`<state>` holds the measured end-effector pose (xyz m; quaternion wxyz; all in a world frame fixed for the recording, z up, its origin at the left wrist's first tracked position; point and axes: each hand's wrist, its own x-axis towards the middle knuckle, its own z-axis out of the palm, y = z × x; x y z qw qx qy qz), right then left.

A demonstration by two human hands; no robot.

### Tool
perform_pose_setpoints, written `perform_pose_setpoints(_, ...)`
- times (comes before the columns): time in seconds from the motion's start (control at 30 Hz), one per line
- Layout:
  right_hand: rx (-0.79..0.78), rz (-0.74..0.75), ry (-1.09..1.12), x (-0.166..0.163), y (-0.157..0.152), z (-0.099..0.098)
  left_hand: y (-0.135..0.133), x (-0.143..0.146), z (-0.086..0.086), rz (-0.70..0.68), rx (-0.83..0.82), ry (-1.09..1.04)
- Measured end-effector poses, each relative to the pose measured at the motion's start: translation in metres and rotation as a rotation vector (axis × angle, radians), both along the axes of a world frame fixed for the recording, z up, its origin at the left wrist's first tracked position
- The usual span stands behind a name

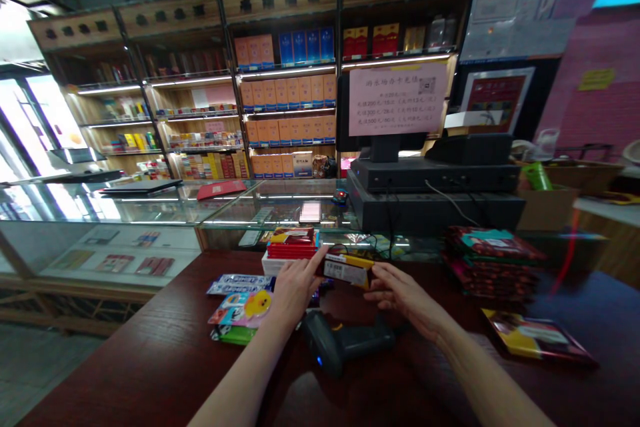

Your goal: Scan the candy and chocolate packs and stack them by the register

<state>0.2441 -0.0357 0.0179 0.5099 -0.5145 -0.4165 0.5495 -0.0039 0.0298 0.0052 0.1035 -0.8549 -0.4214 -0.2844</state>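
Both my hands hold a small yellow and red packet (pixel 347 270) with a white barcode label, just above a dark wooden counter (pixel 150 360). My left hand (pixel 295 287) grips its left end, fingers curled round it. My right hand (pixel 400 293) pinches its right end. A black handheld barcode scanner (pixel 340 345) lies on the counter directly below the packet, between my forearms, a blue light glowing on it. A stack of red packets (pixel 293 243) sits just behind my left hand.
Flat colourful packets (pixel 240 310) lie left of my left hand. A pile of dark packets (pixel 487 257) and a yellow packet (pixel 537 340) lie to the right. A till with a monitor (pixel 430 180) stands behind, on glass display cases (pixel 150 213). Shelves of boxes line the back wall.
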Motion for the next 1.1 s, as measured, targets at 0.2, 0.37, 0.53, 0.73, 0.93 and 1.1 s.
perform_pose_setpoints(0.2,0.000,-0.043,0.005,0.002,0.000,0.001,-0.002,-0.005,0.002,0.002,0.112,-0.093)
perform_pose_setpoints(0.37,0.028,-0.028,-0.009,0.000,-0.002,0.002,-0.002,-0.008,0.001,-0.003,0.252,-0.086)
perform_pose_setpoints(0.53,0.038,-0.027,-0.146,0.001,-0.002,0.002,-0.003,-0.010,0.002,0.038,0.364,-0.092)
perform_pose_setpoints(0.73,0.198,0.076,-0.348,0.008,0.002,-0.002,-0.004,-0.015,0.006,0.107,0.356,-0.115)
perform_pose_setpoints(0.93,0.314,0.439,-0.636,-0.001,-0.018,0.011,-0.006,-0.018,0.010,0.181,0.347,-0.127)
perform_pose_setpoints(1.1,0.258,0.605,-0.965,-0.016,-0.030,0.004,-0.007,-0.019,0.012,0.203,0.342,-0.123)
